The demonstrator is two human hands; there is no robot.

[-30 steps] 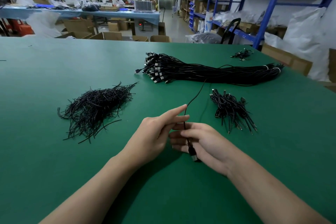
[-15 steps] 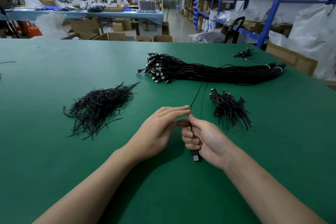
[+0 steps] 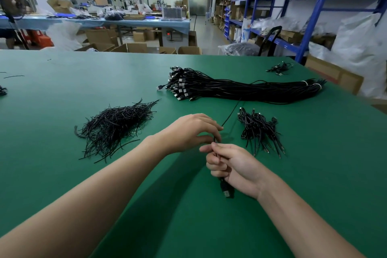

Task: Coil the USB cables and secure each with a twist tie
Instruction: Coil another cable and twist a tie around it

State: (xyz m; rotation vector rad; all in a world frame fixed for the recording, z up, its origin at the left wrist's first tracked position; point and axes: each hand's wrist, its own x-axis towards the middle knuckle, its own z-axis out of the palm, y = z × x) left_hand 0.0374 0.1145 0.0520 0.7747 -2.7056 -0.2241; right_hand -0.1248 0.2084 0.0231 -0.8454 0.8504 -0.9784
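Observation:
One black USB cable (image 3: 230, 113) runs from the big bundle toward me. My right hand (image 3: 232, 166) grips it near the plug end, and the USB plug (image 3: 226, 189) hangs below the fist. Just above, my left hand (image 3: 193, 131) pinches the same cable between thumb and curled fingers. A large bundle of straight black USB cables (image 3: 240, 89) lies across the green table (image 3: 62, 174). A heap of black twist ties (image 3: 114, 125) sits to the left. A small pile of coiled cables (image 3: 258, 130) lies right of my hands.
A few loose cables (image 3: 279, 67) lie at the table's far right corner. A stray tie (image 3: 14, 76) lies at the far left. Beyond the table stand cardboard boxes (image 3: 129, 48), a blue bench (image 3: 94, 21) and blue shelving (image 3: 310, 19).
My left hand went from flat, straight fingers beside the cable to curled fingers pinching it above my right hand. My right hand has closed into a fist round the cable and turned it more upright.

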